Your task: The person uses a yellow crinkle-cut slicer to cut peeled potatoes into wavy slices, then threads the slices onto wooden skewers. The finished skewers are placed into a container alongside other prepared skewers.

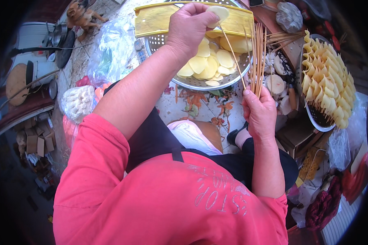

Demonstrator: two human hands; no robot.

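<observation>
My left hand [188,26] pinches a thin, pale potato slice [219,15] over the colander. In my right hand [260,108] is an upright bundle of thin wooden skewers [257,64]. One skewer [231,50] leans out of the bundle, and its upper end meets the slice's lower edge; whether it pierces the slice cannot be told. Below my left hand, a perforated metal colander [199,84] holds loose potato slices [199,63] and a larger peeled potato piece [237,44]. Across the colander's far part lies a yellow ridged slicer board [156,24].
Rows of skewered slices [328,79] fill an oval metal basket [312,114] on the right. More skewers [283,37] lie near it beside a wooden-handled tool [292,96]. Peelings [196,99] litter the floor. Plastic bags [113,46] and a puppy [81,15] are at left.
</observation>
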